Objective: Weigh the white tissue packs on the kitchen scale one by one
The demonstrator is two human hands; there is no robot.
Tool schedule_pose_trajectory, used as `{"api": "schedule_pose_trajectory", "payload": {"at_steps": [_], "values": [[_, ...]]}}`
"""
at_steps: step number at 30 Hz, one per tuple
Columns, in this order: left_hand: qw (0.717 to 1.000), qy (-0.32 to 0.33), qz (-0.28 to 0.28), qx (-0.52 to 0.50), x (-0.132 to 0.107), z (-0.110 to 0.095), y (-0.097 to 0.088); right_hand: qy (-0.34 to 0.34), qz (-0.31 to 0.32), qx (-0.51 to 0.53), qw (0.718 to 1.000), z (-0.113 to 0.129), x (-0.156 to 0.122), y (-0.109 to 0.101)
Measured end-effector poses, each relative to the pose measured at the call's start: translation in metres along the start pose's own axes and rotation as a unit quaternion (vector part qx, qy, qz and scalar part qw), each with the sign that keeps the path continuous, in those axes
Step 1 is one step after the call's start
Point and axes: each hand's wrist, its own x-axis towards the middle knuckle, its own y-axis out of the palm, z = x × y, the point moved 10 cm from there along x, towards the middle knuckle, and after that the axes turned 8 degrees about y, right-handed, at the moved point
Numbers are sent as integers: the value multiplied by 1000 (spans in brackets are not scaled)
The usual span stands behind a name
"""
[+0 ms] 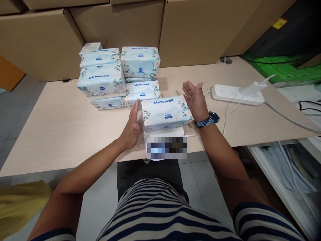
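A pack of tissues (166, 113), white and pale blue with a flower print, rests on a white flat device (165, 134) at the table's front edge. The device's front panel is pixelated, so its kind is unclear. My left hand (130, 130) stands upright at the pack's left side, fingers straight and holding nothing. On the other side, my right hand (196, 100) is open, palm turned toward the pack's right end, with a watch (213, 117) on the wrist. Whether either hand touches the pack is hard to tell.
More tissue packs stand stacked behind, a left stack (101, 80) and a right stack (140, 62). Cardboard boxes (117, 25) line the back of the wooden table (50, 134). A white power strip (225, 93) with plugs and cables lies at right, near a green crate (278, 72).
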Motion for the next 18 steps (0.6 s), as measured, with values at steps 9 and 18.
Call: {"api": "schedule_pose_trajectory", "payload": {"at_steps": [9, 18], "values": [[1000, 8, -5, 7, 1, 0, -2, -5, 0, 2, 1000, -1, -1, 0], [1000, 20, -19, 8, 1, -3, -5, 3, -31, 10, 999, 3, -5, -11]]}}
